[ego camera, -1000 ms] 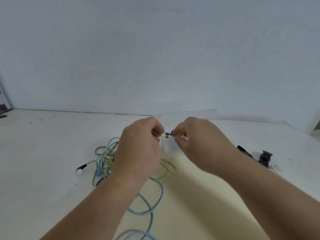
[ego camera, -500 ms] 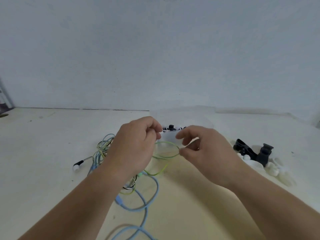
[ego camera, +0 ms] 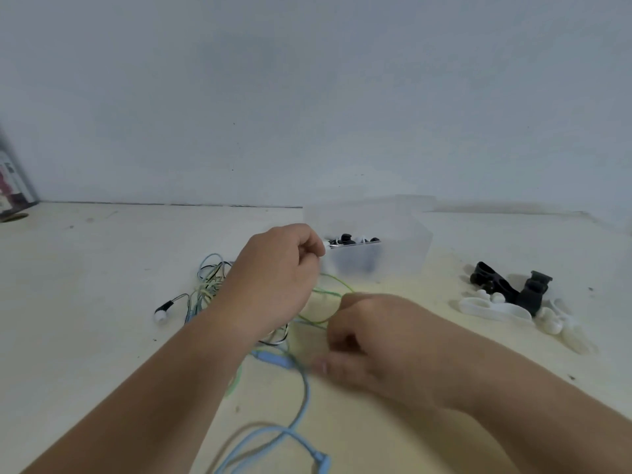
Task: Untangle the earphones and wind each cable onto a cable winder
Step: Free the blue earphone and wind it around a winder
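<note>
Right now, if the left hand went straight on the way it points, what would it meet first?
Most likely the clear box, just beyond the knuckles of the left hand; the gap is hard to judge.

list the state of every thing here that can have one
left hand: fingers curled, pinching the green cable
right hand: blurred, fingers curled on the green cable
green cable: looped between the two hands
blue cable: loose on the table, unwound
cable tangle: knotted, on the table
clear box: upright, holding small pieces
cable winders: piled, no cable on them
</note>
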